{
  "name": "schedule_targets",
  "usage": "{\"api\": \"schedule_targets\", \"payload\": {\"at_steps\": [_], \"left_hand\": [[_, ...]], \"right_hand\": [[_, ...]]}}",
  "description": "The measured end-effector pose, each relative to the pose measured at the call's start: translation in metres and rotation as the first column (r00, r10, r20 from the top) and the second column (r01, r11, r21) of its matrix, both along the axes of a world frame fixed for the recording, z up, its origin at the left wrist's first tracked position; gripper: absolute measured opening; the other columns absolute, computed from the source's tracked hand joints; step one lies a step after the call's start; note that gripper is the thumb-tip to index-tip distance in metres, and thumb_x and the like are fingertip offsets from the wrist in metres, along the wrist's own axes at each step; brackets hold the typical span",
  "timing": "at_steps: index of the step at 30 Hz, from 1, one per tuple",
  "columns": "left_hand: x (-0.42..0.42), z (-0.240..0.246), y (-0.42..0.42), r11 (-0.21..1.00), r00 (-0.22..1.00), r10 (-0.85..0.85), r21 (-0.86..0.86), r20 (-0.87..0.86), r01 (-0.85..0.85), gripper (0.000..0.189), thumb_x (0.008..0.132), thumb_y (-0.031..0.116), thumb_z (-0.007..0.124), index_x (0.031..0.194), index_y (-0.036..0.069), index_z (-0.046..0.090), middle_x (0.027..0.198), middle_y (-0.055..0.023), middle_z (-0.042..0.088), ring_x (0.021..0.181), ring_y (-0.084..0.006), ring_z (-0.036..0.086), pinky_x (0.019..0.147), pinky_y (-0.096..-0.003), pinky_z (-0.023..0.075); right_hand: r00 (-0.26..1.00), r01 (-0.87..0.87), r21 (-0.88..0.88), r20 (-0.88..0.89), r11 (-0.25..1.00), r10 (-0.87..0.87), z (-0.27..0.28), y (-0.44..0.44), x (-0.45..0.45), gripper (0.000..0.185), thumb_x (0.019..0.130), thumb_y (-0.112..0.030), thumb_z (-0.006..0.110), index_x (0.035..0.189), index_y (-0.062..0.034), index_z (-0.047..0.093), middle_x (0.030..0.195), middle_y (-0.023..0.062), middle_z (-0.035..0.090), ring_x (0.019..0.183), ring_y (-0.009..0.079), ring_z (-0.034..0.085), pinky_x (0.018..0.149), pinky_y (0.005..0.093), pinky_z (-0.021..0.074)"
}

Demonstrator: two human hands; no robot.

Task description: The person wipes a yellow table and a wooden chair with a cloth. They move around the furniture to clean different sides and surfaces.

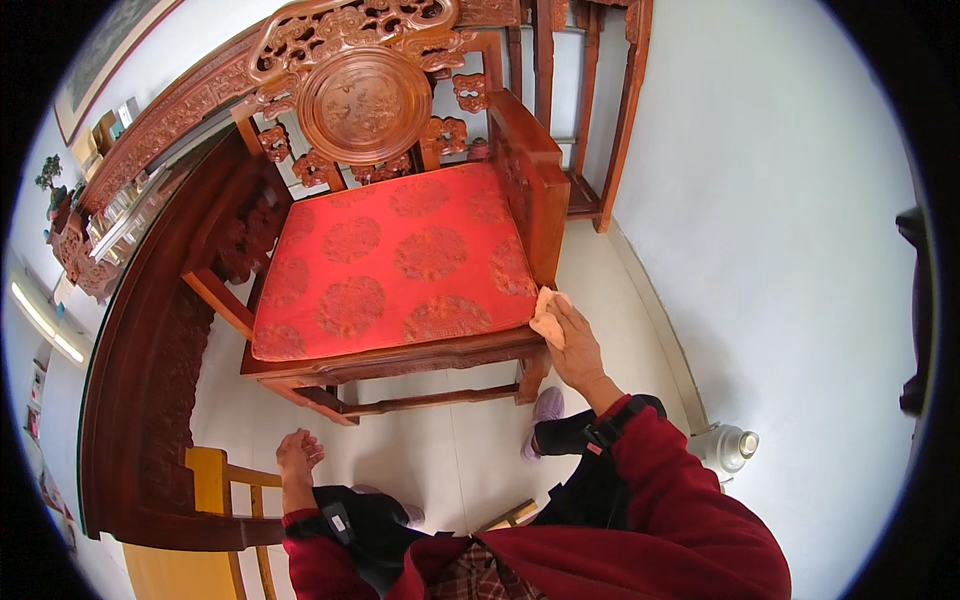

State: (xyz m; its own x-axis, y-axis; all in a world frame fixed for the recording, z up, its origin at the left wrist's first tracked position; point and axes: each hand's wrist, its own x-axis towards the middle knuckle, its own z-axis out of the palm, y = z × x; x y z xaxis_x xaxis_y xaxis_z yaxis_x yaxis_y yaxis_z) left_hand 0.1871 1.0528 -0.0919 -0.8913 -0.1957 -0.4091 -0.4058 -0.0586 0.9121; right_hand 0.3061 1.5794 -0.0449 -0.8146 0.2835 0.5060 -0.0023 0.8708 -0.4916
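My right hand [578,343] presses an orange cloth [548,318] against the front right corner of a carved wooden armchair [405,358], beside its seat cushion. The red cushion [390,259] has round brocade patterns and covers most of the seat. A wooden armrest [544,202] rises just beyond the cloth. Over the floor in front of the chair, my left hand [299,452] hangs with its fingers loosely curled; nothing shows in it. A carved round panel [365,105] sits in the middle of the chair's back.
A dark carved wooden desk [142,337] with a glass top stands at my left, near a yellow wooden chair [206,480]. Close on the right runs a white wall [765,225]. A silvery metal vessel [731,448] stands by my right elbow. Behind the armchair is a tall wooden stand [626,112].
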Motion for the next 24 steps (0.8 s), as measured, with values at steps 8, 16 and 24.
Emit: {"api": "schedule_targets", "payload": {"at_steps": [8, 16, 24], "left_hand": [[0.0, -0.002, -0.009, 1.0, 1.0, 0.015, 0.01, -0.018, -0.015, 0.022, 0.095, 0.027, 0.059, 0.096, 0.006, 0.063, 0.078, -0.005, 0.062, 0.063, -0.0181, 0.062, 0.058, -0.0317, 0.054], [0.002, -0.002, -0.01, 0.999, 1.0, -0.002, 0.038, -0.02, 0.003, 0.018, 0.094, 0.023, 0.059, 0.095, 0.005, 0.062, 0.076, -0.0059, 0.062, 0.06, -0.0177, 0.063, 0.053, -0.0305, 0.0543], [-0.01, -0.016, -0.011, 0.995, 0.997, -0.077, 0.068, 0.004, 0.076, 0.018, 0.091, 0.025, 0.063, 0.092, 0.006, 0.06, 0.075, -0.0065, 0.06, 0.061, -0.0198, 0.061, 0.055, -0.0337, 0.0543]], "right_hand": [[0.997, 0.065, -0.232, 0.059, 0.971, -0.053, -0.006, 0.042, -0.026, 0.05, 0.099, -0.031, 0.051, 0.137, 0.0013, 0.048, 0.142, 0.0204, 0.049, 0.122, 0.0361, 0.055, 0.101, 0.0397, 0.0463], [0.941, 0.33, -0.619, 0.156, 0.713, -0.3, 0.041, 0.06, -0.013, 0.041, 0.099, -0.03, 0.053, 0.126, 0.0006, 0.059, 0.123, 0.0226, 0.062, 0.115, 0.0344, 0.06, 0.095, 0.0381, 0.0474], [0.786, 0.182, 0.359, -0.612, 0.915, 0.084, 0.139, 0.027, -0.071, 0.033, 0.093, -0.013, 0.057, 0.124, -0.0015, 0.06, 0.117, 0.0145, 0.059, 0.111, 0.0341, 0.055, 0.099, 0.0419, 0.0421]]}}
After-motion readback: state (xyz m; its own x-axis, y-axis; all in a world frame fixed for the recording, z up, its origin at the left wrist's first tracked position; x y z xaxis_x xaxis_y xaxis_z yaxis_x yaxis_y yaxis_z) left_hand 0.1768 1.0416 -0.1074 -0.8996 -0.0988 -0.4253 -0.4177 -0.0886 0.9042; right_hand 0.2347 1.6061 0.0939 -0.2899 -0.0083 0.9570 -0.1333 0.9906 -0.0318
